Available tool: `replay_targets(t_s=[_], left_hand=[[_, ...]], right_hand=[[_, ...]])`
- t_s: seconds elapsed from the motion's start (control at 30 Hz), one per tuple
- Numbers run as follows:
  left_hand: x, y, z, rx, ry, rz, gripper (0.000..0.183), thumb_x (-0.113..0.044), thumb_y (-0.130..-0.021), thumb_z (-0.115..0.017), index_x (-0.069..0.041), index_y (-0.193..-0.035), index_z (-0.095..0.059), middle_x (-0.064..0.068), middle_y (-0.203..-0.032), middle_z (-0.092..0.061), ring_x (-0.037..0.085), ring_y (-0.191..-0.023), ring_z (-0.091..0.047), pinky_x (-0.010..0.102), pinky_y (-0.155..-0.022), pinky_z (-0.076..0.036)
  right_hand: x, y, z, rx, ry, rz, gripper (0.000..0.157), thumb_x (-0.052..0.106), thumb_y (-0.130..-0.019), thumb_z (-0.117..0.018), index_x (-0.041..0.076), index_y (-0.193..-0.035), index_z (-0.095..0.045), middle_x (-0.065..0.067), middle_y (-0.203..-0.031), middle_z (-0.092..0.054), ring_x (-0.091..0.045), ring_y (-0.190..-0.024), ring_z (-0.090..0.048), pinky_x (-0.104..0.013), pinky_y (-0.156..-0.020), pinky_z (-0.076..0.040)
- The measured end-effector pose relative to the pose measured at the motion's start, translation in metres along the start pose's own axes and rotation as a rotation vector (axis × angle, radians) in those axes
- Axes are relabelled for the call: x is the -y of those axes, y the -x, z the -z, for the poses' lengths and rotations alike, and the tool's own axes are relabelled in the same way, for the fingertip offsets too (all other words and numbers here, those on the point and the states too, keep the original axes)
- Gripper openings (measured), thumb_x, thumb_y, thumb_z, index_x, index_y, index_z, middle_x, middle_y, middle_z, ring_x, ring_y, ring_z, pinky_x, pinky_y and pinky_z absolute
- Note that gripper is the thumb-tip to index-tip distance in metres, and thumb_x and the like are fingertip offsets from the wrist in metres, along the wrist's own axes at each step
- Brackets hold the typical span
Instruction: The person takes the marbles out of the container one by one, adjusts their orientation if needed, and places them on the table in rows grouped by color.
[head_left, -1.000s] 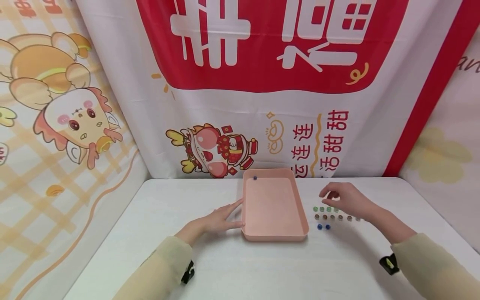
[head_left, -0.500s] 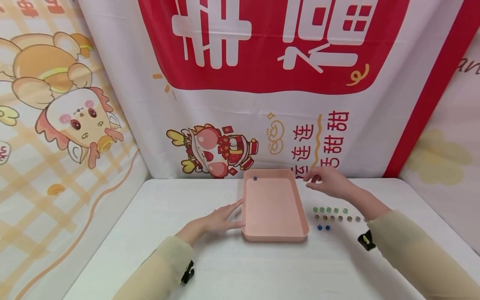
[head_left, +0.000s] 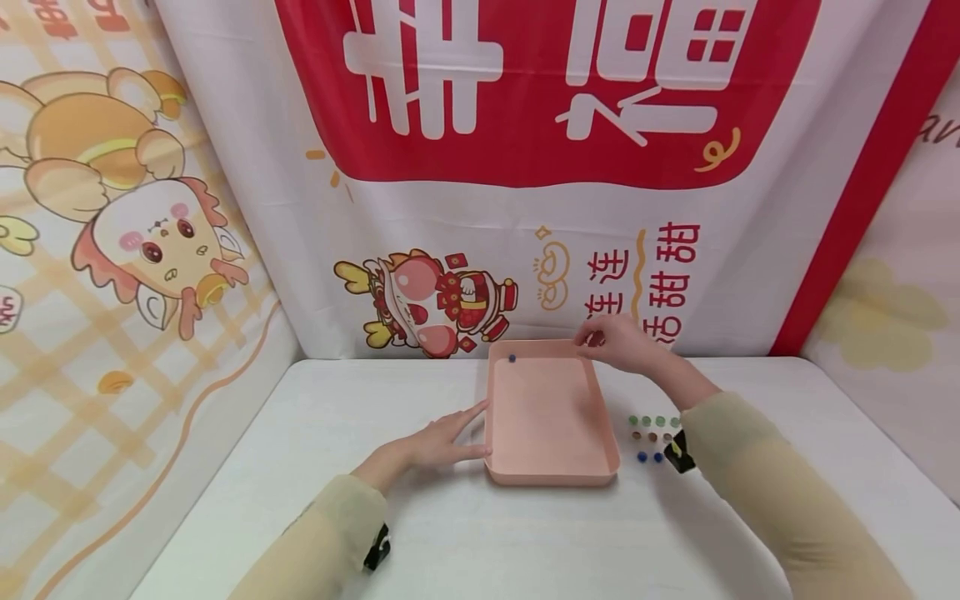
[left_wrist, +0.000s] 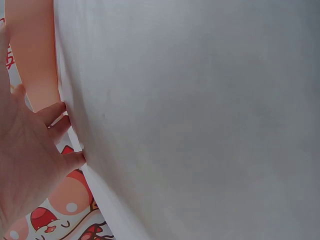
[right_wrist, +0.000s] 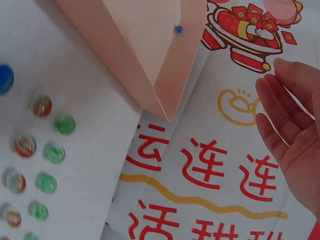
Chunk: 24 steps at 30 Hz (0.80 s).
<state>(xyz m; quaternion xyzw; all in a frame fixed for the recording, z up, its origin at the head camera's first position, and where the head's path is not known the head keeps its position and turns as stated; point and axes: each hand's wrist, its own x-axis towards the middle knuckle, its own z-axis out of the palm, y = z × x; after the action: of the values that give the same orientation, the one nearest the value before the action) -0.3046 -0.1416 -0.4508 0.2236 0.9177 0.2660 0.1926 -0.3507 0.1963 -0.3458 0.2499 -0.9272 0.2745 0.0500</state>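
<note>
A shallow pink tray lies on the white table, with one dark blue marble in its far left corner. My left hand rests against the tray's left side with its fingers spread and fairly straight. Over the tray's far right corner is my right hand, thumb and forefinger brought close together; whether a marble sits between the fingertips is hidden. Right of the tray lie rows of marbles: green marbles, orange-and-clear marbles and two blue marbles. My right forearm covers part of these rows.
Behind the table hangs a white and red printed cloth, close to the tray's far edge. A patterned cloth stands on the left and another cloth on the right. The white table reaches toward me.
My right hand has moved left and away from me, from above the marble rows to the tray's far right corner. The left hand and tray stay in place.
</note>
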Motion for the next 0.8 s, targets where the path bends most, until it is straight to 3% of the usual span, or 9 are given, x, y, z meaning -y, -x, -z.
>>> replay_targets(t_s=[0.43, 0.8], left_hand=[[0.0, 0.002, 0.001, 0.001, -0.012, 0.025, 0.084, -0.066, -0.087, -0.056, -0.041, -0.155, -0.013, 0.002, -0.16, -0.021, 0.031, -0.145, -0.018, 0.062, -0.111, -0.015], [-0.001, 0.001, 0.0, 0.006, -0.006, 0.031, 0.085, -0.067, -0.086, -0.056, -0.044, -0.155, -0.012, -0.001, -0.16, -0.02, 0.03, -0.146, -0.016, 0.063, -0.112, -0.012]], right_hand=[[-0.001, -0.026, -0.043, 0.027, -0.101, -0.064, 0.028, 0.009, -0.086, -0.074, 0.002, -0.112, -0.067, -0.01, -0.104, -0.066, -0.023, -0.091, -0.062, -0.035, -0.073, -0.054], [0.0, -0.051, -0.061, 0.042, -0.17, -0.081, 0.035, 0.007, -0.087, -0.072, 0.001, -0.12, -0.063, -0.016, -0.118, -0.063, -0.032, -0.107, -0.06, -0.042, -0.085, -0.052]])
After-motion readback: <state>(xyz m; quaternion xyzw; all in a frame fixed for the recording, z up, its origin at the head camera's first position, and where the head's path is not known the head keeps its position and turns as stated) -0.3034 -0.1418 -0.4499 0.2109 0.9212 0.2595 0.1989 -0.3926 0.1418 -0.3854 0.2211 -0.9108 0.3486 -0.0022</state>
